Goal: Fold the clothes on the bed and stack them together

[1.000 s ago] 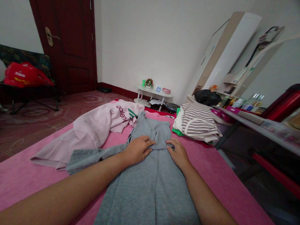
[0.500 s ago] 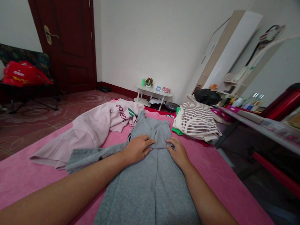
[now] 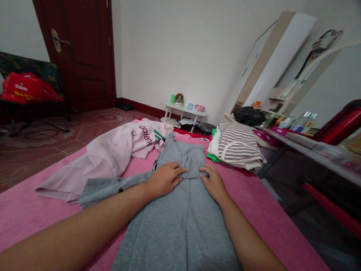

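Note:
A grey garment [image 3: 180, 226] lies lengthwise on the pink bedspread [image 3: 24, 213], one sleeve trailing to the left. My left hand [image 3: 164, 178] pinches a fold of the grey cloth at its middle, fingers curled round it. My right hand [image 3: 214, 183] rests on the same fold from the right, fingers pressed on the fabric, thumb tucked under the fold's edge. The two hands are a short gap apart.
A pale pink sweatshirt [image 3: 109, 152] lies crumpled at the left. A folded striped top [image 3: 237, 147] sits on a small pile at the right. Beyond are a white low table [image 3: 184, 112], a dark red door [image 3: 79, 49], a chair with a red bag [image 3: 25, 91], and a cluttered desk [image 3: 316, 146].

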A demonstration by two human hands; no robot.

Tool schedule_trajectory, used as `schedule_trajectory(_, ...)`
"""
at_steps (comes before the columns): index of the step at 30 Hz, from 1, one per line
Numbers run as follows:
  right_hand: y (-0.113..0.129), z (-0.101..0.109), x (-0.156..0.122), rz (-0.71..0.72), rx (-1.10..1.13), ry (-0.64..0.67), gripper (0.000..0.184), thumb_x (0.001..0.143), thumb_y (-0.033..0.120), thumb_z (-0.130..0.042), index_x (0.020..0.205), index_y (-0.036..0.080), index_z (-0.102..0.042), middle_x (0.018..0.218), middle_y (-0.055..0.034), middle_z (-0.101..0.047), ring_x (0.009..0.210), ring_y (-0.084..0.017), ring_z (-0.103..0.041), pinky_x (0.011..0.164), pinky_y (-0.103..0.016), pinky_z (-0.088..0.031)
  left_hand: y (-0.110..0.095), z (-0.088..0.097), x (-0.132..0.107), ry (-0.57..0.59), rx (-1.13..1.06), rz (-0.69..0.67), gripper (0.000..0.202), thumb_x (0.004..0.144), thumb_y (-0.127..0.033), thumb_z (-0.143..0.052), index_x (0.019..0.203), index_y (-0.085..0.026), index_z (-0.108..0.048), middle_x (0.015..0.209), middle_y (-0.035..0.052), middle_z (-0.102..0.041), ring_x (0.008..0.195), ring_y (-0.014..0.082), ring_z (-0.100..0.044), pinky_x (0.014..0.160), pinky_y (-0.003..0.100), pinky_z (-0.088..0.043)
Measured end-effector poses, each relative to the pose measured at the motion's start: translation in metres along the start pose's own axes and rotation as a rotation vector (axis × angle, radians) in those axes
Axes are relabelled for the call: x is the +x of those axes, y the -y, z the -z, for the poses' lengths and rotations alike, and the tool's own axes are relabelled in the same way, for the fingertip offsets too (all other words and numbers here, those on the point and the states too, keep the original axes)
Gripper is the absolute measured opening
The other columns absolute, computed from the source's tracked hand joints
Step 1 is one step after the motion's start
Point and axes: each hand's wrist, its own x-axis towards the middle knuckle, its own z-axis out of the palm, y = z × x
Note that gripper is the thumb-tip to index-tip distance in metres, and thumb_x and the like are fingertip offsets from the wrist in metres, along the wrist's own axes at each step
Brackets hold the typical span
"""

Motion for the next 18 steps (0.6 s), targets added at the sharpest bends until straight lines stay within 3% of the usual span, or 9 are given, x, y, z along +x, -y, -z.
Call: schedule_trajectory(18, -0.0023, -0.0008, 0.0004, -0.005, -0.024, 0.008, 0.025, 0.081, 0.02, -0.052, 0.101, 0.019, -0.066, 0.122, -0.0116, -0.057, 0.119, -0.023, -0.05, 0.102, -0.039, -0.039, 0.0009, -0.0008, 0.0001, -0.005, -0.001, 0.0, 0.036, 0.089, -0.027, -0.053, 0.125, -0.025, -0.056, 0.104, 0.0054, -0.06, 0.099, 0.0223, -0.055, 0.086, 0.032, -0.046)
